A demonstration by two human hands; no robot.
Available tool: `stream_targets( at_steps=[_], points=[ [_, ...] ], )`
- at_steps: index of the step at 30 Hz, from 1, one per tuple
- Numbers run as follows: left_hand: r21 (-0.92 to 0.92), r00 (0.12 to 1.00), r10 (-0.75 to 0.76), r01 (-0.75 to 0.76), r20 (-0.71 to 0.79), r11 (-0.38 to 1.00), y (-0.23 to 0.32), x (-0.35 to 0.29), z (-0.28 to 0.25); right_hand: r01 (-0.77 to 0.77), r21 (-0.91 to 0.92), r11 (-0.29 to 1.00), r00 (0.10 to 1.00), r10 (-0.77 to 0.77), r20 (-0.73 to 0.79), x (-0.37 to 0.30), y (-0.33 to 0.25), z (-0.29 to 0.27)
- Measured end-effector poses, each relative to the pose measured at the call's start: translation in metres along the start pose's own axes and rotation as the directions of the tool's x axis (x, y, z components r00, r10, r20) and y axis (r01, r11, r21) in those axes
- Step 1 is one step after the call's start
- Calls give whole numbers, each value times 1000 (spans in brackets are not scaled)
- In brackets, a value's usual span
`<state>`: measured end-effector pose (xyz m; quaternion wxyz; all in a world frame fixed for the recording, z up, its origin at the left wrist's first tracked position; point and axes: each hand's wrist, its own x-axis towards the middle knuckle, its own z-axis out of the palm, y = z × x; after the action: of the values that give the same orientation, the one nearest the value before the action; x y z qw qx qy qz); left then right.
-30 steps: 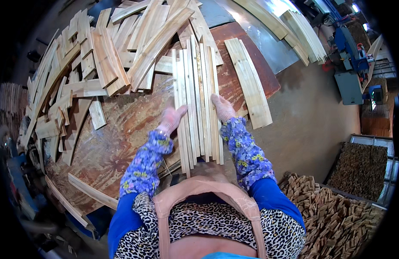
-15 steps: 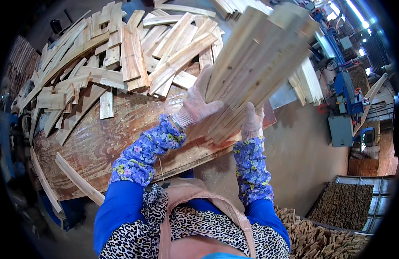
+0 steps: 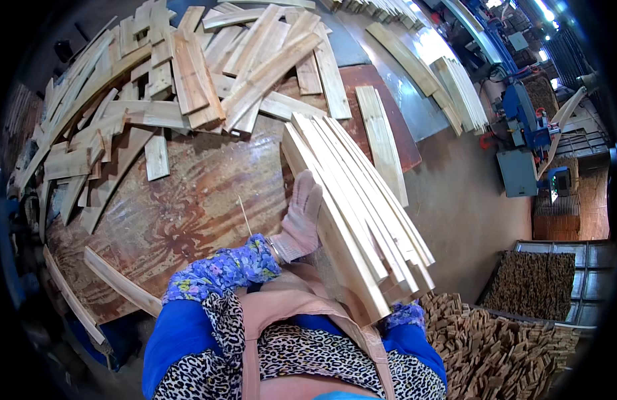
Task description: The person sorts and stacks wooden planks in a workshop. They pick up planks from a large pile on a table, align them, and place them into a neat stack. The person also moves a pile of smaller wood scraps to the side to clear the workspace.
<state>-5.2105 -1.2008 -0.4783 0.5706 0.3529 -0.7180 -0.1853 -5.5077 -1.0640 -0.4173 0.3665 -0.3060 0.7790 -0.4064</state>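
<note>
Past the surface's (image 3: 208,177) right edge — a blue machine (image 3: 522,110) and a grey box (image 3: 517,175). Beyond its near right corner — a wood heap (image 3: 498,350) on the floor (image 3: 448,193), near a brown stack (image 3: 534,283).

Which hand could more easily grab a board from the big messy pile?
Probably the left hand: it's on the same side of the bundle as the messy pile. The right hand seems hidden behind the bundle; only its sleeve shows.

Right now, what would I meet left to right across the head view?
Two loose boards at lower left → left hand → bundle of boards → grey cabinet.
</note>
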Motion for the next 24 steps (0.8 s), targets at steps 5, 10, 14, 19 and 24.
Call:
stream_targets(
  at_steps=[5, 10, 14, 19, 24],
  points=[
    [-48, 1000, 9, -9, 7, 999, 11, -5, 9, -33, -229, 973, 981, 76, 181, -2, 73, -8],
    [-287, 914, -267, 356, 307, 889, -18, -1, -7, 525, -261, 810, 769, -320, 553, 77, 47, 79],
    [596, 463, -716, 403, 522, 695, -15, 3, -37, 781, -397, 483, 610, -451, 651, 120, 4, 114],
    [327, 564, -628, 547, 536, 770, 7, -111, -65, -86, 311, 946, 894, -64, 442, 97, 40, 115],
    [-110, 590, -687, 787, 424, 607, 17, -131, -47, -191, 396, 898, 888, -13, 459, 65, 5, 141]
  ],
)
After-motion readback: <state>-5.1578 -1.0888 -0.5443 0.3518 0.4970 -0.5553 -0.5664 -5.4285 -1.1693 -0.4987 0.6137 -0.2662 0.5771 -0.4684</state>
